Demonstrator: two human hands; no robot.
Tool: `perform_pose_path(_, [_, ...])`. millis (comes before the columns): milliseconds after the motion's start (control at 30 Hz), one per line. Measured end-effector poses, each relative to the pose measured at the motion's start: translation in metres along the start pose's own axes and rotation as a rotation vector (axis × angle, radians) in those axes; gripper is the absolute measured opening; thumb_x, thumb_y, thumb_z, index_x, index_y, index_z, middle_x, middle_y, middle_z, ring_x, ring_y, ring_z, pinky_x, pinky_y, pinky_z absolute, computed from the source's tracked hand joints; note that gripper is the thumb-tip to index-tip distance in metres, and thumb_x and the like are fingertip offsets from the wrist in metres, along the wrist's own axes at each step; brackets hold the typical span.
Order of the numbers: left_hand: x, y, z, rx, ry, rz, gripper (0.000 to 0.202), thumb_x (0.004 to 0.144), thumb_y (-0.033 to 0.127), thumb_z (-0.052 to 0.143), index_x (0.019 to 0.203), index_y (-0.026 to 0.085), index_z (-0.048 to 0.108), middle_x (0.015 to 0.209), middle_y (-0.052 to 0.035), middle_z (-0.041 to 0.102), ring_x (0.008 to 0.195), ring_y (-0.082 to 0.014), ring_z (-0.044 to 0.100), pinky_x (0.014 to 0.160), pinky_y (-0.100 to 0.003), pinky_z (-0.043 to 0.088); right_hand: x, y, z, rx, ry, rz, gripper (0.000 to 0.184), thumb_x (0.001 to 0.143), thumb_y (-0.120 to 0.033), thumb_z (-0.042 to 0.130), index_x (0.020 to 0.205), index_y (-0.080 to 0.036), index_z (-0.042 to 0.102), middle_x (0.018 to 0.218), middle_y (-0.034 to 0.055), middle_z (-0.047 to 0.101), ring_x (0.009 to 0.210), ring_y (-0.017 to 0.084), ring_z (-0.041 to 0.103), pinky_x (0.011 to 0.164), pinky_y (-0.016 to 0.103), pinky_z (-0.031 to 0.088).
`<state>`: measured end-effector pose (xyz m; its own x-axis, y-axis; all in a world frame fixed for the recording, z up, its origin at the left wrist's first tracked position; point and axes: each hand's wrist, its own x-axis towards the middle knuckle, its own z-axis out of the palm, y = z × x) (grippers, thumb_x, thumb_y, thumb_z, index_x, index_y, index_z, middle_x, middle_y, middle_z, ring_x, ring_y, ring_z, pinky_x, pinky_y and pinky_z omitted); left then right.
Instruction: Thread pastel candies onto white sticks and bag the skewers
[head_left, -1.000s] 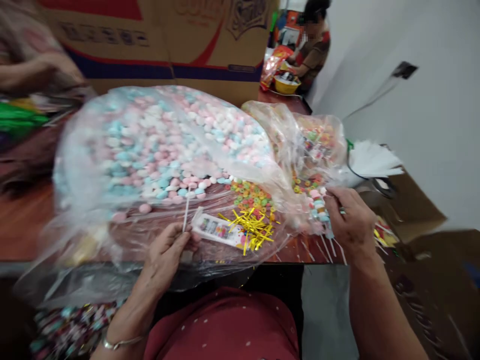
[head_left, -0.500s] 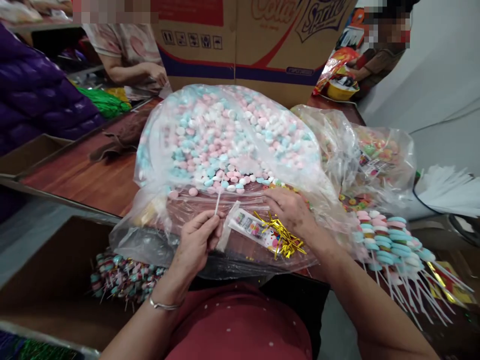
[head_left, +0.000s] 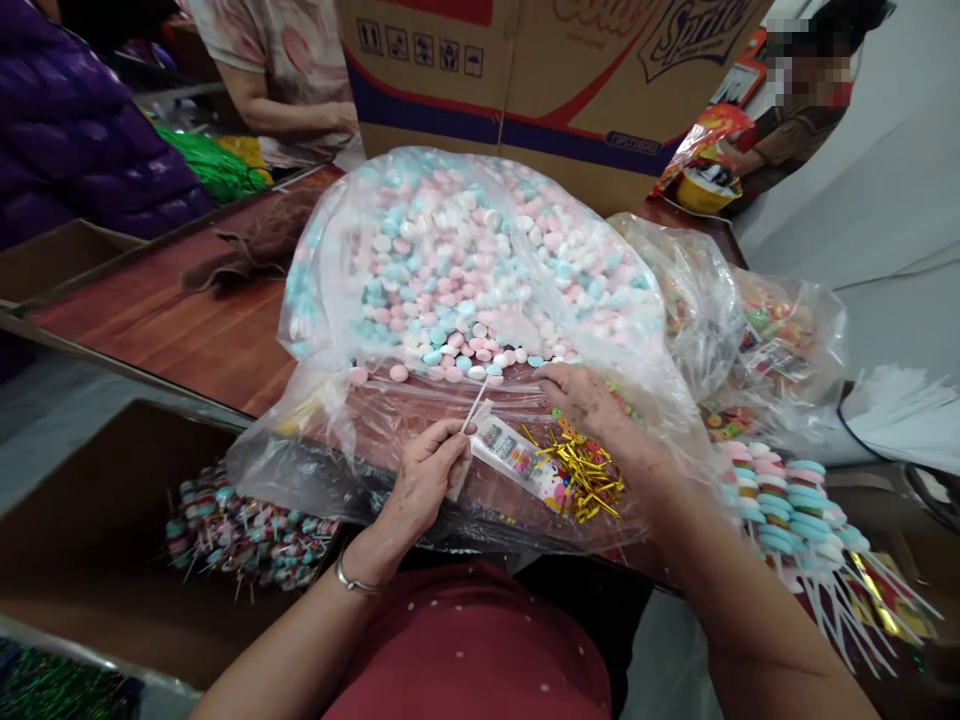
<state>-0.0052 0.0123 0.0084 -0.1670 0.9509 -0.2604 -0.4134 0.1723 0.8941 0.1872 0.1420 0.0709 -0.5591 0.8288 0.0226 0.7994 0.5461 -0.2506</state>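
A pale wall [head_left: 900,150] rises well to the right of both hands. A red-brown wooden bench [head_left: 165,290] spreads ahead of the fingers and away to their left. Beyond it are two other people, one ahead and left of the fingers [head_left: 277,60], one ahead and right [head_left: 802,135]. A large carton [head_left: 450,100] stands straight ahead, behind a big clear bag [head_left: 322,290] of pink, blue and white candies.

The bag's plastic reaches under both hands and hangs over the bench's near edge. The left edge slants away from the body; between it and the bag, well left of the left fingers, wood shows. Below that edge, an open box [head_left: 75,500] holds a heap of candy sticks [head_left: 247,530]. More loaded sticks [head_left: 795,510] lie right of the right forearm, white ends toward the body and rightward.

The right hand [head_left: 592,410] is curled, fingertips beside loose candies; whether it pinches one, I cannot tell. Between the hands lie a printed sleeve [head_left: 517,460] and gold ties [head_left: 589,480].

The left hand [head_left: 424,475] pinches a thin white stick [head_left: 475,400], its long axis slanting forward and slightly right, upper end toward the candies.
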Motion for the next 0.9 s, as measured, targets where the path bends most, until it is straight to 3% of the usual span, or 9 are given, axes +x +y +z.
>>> perform_pose_path(133, [0.002,-0.003,-0.001,-0.015,0.012,-0.022,0.025,0.078,0.038,0.066,0.086,0.015,0.065,0.056,0.0063,0.051,0.037,-0.0015,0.029,0.036,-0.015,0.017,0.026,-0.029,0.016,0.000,-0.037,-0.004,0.035,0.095,-0.019,0.042,0.123,-0.021,0.062,0.118,0.0090,0.068,0.105,0.021,0.062,0.088,0.032,0.047])
perform_pose_path(300, [0.001,-0.005,-0.003,0.032,0.011,0.023,0.029,0.082,0.043,0.062,0.093,0.016,0.064,0.054,0.0060,0.051,0.038,-0.0027,0.028,0.037,-0.016,0.017,0.041,-0.053,0.026,-0.170,-0.091,0.004,0.034,0.095,-0.025,0.043,0.126,-0.022,0.057,0.119,0.0117,0.063,0.104,0.024,0.060,0.082,0.032,0.047])
perform_pose_path(467, [0.000,-0.003,-0.001,0.070,-0.034,0.039,0.026,0.083,0.041,0.061,0.089,0.016,0.065,0.056,0.0063,0.048,0.041,-0.0035,0.029,0.040,-0.018,0.019,0.028,-0.030,0.033,-0.180,-0.087,-0.023,0.023,0.092,-0.020,0.045,0.110,-0.016,0.059,0.109,0.0129,0.064,0.096,0.024,0.059,0.079,0.031,0.044])
perform_pose_path(667, [0.000,-0.004,-0.002,0.142,-0.046,0.075,0.027,0.085,0.042,0.060,0.083,0.016,0.065,0.057,0.0054,0.049,0.046,-0.0057,0.032,0.043,-0.020,0.023,0.005,0.005,0.030,-0.019,-0.046,-0.180,0.017,0.084,-0.013,0.047,0.093,-0.017,0.061,0.097,0.0098,0.066,0.091,0.021,0.057,0.081,0.031,0.043])
perform_pose_path(800, [-0.002,-0.002,-0.001,0.137,-0.040,0.068,0.026,0.085,0.042,0.059,0.083,0.017,0.065,0.057,0.0058,0.048,0.044,-0.0057,0.030,0.043,-0.020,0.023,0.013,-0.005,0.024,-0.047,0.049,-0.059,0.027,0.087,-0.014,0.043,0.106,-0.016,0.062,0.101,0.0110,0.066,0.093,0.022,0.059,0.079,0.031,0.044])
perform_pose_path(900, [-0.003,0.000,0.000,0.145,-0.029,0.065,0.027,0.084,0.043,0.059,0.081,0.017,0.065,0.056,0.0057,0.047,0.044,-0.0059,0.030,0.043,-0.021,0.022,0.028,-0.024,0.023,-0.148,0.007,-0.080,0.034,0.092,-0.016,0.041,0.120,-0.020,0.060,0.109,0.0113,0.064,0.097,0.023,0.060,0.077,0.030,0.045])
